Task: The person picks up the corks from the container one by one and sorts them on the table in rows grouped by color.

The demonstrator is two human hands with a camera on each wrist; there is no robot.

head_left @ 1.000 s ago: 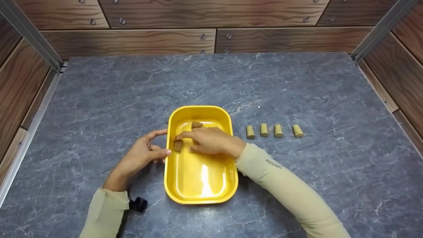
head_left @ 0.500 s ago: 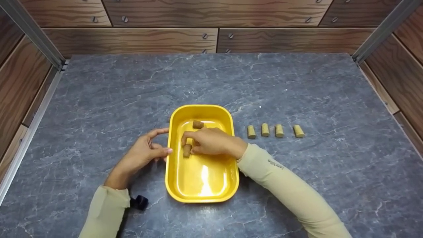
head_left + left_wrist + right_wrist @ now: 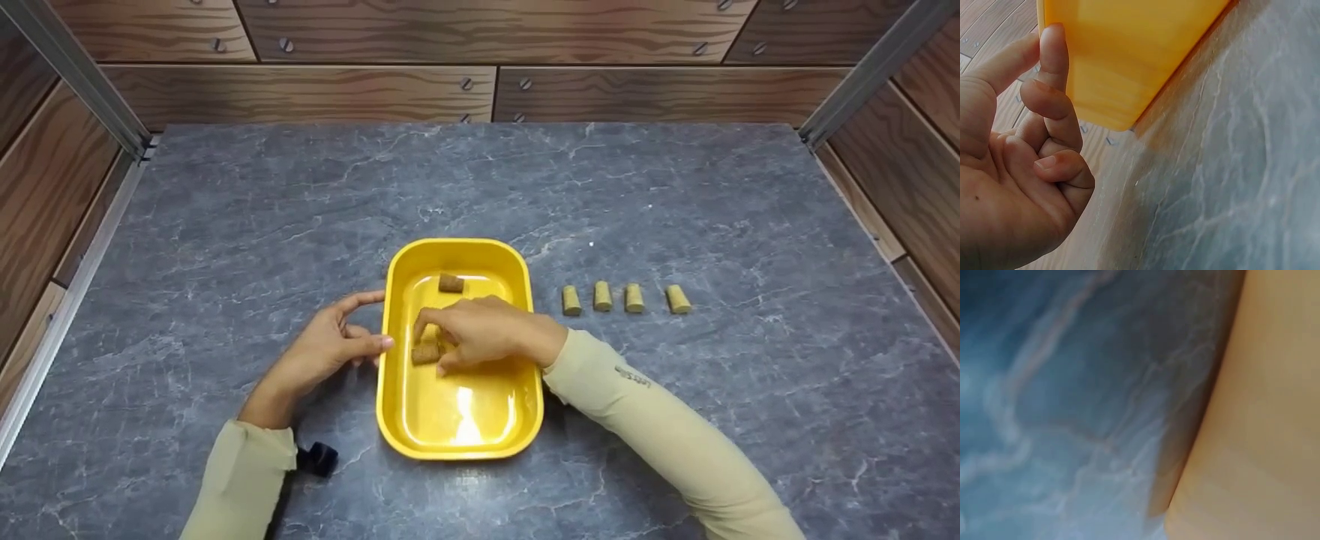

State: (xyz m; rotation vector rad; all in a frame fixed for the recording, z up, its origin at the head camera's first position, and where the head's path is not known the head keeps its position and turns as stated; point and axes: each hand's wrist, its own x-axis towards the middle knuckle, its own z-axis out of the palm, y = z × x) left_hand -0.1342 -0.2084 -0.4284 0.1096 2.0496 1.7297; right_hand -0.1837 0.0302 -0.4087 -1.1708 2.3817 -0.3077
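Note:
In the head view my left hand [image 3: 330,341] holds the left wall of a deep yellow tray [image 3: 525,420]. Its thumb lies at the rim, and a finger presses the outer wall in the left wrist view; the remaining fingers curl below. My right hand [image 3: 484,330] reaches over the right rim into the tray. Its index finger and thumb are at a brown cork stopper [image 3: 425,355] on the tray floor, seemingly pinching it; its other fingers are mostly hidden. Another brown cork [image 3: 451,283] lies farther back in the tray. The right wrist view shows only the tray's outer wall [image 3: 1258,416] and tabletop.
Several lighter tapered corks, among them a rightmost cork [image 3: 678,298], lie in a loose row right of the tray. A black object [image 3: 322,459] is at my left cuff. Wood-patterned walls [image 3: 300,94] enclose the grey marbled tabletop [image 3: 315,187].
My right hand has drawn the nearer cork away from the tray's left wall and toward me. The cork has turned sideways. My left hand stays at the wall.

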